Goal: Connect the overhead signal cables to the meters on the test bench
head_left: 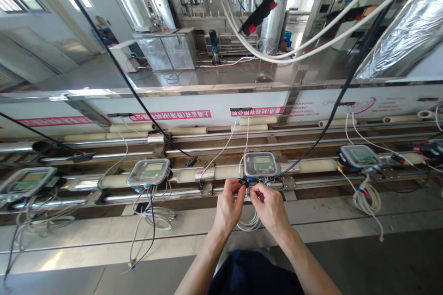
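Observation:
Just below a clear-lidded meter box [260, 164] with a green display, my two hands meet with fingers pinched. My left hand [230, 203] is closed on a small black connector [243, 182] at the box's lower left corner. Fingertips of my right hand [267, 200] press together beside it, on something too small to make out. A coil of white cable [249, 222] hangs below my fingers. From the upper right a black cable [316, 136] runs down to the box's lower edge.
Similar meter boxes stand left [148, 172], far left [29, 180] and right [361, 156] along the pipe rails. Their cable coils [367, 200] hang over the metal ledge [204, 226]. Behind are a white panel [221, 101] with red print and a glass window. Thick white hoses [277, 57] loop overhead.

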The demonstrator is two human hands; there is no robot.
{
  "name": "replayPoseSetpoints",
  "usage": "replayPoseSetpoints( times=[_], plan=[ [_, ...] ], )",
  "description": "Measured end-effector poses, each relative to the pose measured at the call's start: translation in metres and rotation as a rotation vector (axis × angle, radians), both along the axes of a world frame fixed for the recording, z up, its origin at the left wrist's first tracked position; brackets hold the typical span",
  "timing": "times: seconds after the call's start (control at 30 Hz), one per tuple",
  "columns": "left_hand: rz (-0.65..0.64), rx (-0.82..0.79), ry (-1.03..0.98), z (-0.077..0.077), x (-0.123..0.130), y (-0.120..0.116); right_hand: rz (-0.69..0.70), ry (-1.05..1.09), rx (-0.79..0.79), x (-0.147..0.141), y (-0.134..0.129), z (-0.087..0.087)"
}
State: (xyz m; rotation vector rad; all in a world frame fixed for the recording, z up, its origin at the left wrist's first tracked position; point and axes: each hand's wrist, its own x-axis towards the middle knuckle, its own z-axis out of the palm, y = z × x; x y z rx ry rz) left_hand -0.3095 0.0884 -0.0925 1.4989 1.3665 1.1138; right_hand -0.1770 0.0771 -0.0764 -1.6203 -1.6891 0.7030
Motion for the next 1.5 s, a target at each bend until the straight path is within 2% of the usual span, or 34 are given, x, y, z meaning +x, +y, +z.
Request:
replayPoseSetpoints(
  times=[0.13,0.37,0.5,1.1,1.27,1.37,1.5],
  plan=[
    [-0.029,-0.027,-0.029,0.004,0.0,0.0,0.03,-0.104,0.069,0.002,-0.002,0.001],
    [-0.029,0.008,0.122,0.004,0.0,-0.001,0.106,-0.367,0.149,0.006,-0.003,0.004],
    [-0.031,0.023,0.169,0.003,0.002,-0.002,0.103,-0.425,0.137,0.008,-0.002,0.004],
    [0.0,0.062,0.308,-0.011,0.011,-0.007,0.12,-0.348,0.138,0.016,0.002,-0.008],
    [0.081,0.022,0.273,-0.031,0.006,-0.01,0.171,-0.285,0.111,0.015,0.001,-0.017],
    [0.124,-0.032,0.258,-0.043,0.0,-0.012,0.211,-0.206,0.156,0.017,-0.002,-0.022],
    [0.191,-0.068,0.274,-0.052,-0.007,-0.021,0.281,-0.139,0.219,0.02,-0.009,-0.03]
  ],
)
